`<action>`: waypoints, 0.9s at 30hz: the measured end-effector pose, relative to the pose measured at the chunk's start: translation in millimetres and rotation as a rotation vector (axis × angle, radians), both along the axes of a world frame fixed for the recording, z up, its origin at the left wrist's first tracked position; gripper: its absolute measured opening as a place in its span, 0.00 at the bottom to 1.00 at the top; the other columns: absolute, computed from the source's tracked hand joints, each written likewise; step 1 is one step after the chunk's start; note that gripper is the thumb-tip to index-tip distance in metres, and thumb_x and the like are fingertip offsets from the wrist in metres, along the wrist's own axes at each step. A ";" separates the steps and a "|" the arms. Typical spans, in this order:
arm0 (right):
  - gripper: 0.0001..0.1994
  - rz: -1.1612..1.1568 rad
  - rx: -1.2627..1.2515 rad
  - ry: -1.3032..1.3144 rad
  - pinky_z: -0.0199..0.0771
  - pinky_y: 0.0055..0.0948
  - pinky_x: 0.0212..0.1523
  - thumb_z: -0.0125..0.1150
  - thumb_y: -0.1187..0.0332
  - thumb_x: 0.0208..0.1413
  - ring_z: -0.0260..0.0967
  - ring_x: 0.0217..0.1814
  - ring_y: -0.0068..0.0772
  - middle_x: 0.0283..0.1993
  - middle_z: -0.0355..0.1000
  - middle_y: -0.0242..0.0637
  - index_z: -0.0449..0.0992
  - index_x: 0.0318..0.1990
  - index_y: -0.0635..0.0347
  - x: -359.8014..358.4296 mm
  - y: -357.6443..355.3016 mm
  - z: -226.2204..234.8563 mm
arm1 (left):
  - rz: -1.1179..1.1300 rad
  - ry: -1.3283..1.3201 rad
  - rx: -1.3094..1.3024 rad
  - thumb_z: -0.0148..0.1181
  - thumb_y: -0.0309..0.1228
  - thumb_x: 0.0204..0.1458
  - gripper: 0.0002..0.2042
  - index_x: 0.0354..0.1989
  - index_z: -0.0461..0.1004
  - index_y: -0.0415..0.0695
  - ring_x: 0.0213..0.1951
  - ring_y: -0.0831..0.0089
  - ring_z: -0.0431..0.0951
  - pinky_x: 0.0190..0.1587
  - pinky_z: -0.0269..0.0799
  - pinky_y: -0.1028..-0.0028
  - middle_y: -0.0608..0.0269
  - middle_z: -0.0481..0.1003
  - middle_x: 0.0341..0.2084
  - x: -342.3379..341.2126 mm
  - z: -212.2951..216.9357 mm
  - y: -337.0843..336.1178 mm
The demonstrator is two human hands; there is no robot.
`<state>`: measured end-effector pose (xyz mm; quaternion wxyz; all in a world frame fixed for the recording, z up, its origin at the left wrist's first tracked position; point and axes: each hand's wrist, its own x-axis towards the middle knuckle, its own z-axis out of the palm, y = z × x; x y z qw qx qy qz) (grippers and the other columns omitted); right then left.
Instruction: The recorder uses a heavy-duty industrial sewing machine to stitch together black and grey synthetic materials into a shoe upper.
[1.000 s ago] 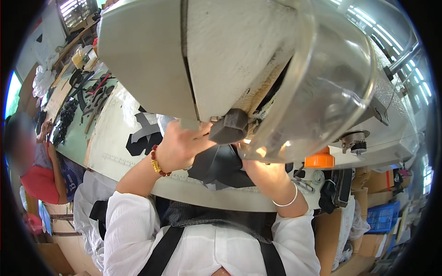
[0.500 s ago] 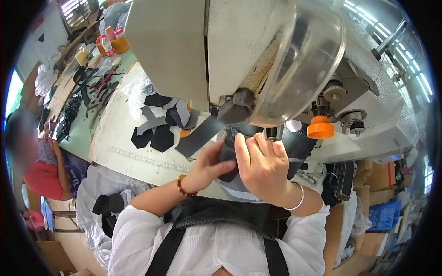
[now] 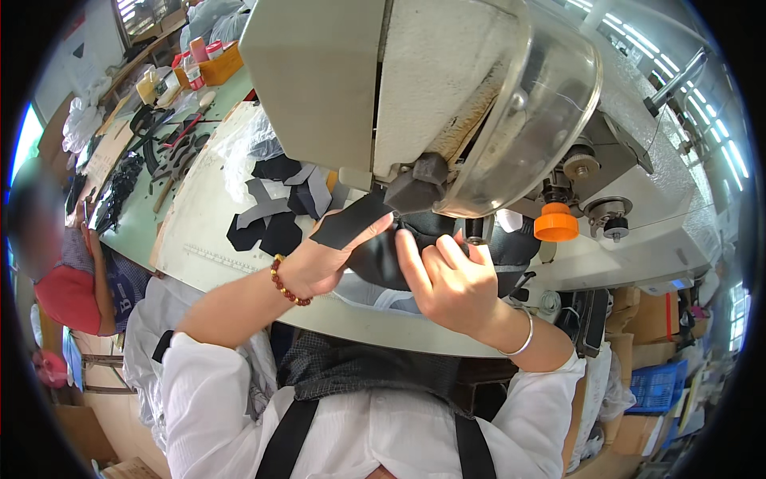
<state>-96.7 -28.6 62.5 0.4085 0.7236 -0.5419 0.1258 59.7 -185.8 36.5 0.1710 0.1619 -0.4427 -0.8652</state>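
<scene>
Under the head of a sewing machine [image 3: 319, 88] lies a shiny black piece of material [image 3: 379, 265] with a light grey layer showing below it. A dark strip [image 3: 351, 222] with a zigzag-cut edge reaches toward the needle area from the left. My left hand [image 3: 319, 263] grips this strip, thumb along its near edge and fingers hidden beneath. Curled fingers of my right hand [image 3: 455, 279] press and pinch the black material right by the presser bar [image 3: 474, 231]. The needle tip and the seam are hidden behind the machine parts and my fingers.
Cut black and grey pieces [image 3: 279, 227] lie on the white table [image 3: 191, 231] to the left. A clear plastic guard [image 3: 527, 112] and an orange knob [image 3: 556, 223] project from the machine. Another person [image 3: 72, 295] sits far left; a blue crate [image 3: 656, 389] stands right.
My left hand has moved left off the black material and taken hold of the dark strip, which is now tilted upward. The right hand stays by the presser bar. The view has shifted slightly.
</scene>
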 end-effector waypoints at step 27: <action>0.05 0.130 0.032 -0.106 0.55 0.26 0.24 0.62 0.70 0.33 0.56 0.22 0.29 0.32 0.69 0.37 0.71 0.19 0.57 7.6 -19.6 -16.0 | 0.230 -0.113 -0.520 0.62 0.20 0.57 0.06 0.42 0.78 0.33 0.30 0.83 0.74 0.33 0.70 0.76 0.70 0.79 0.27 -28.5 7.3 -19.4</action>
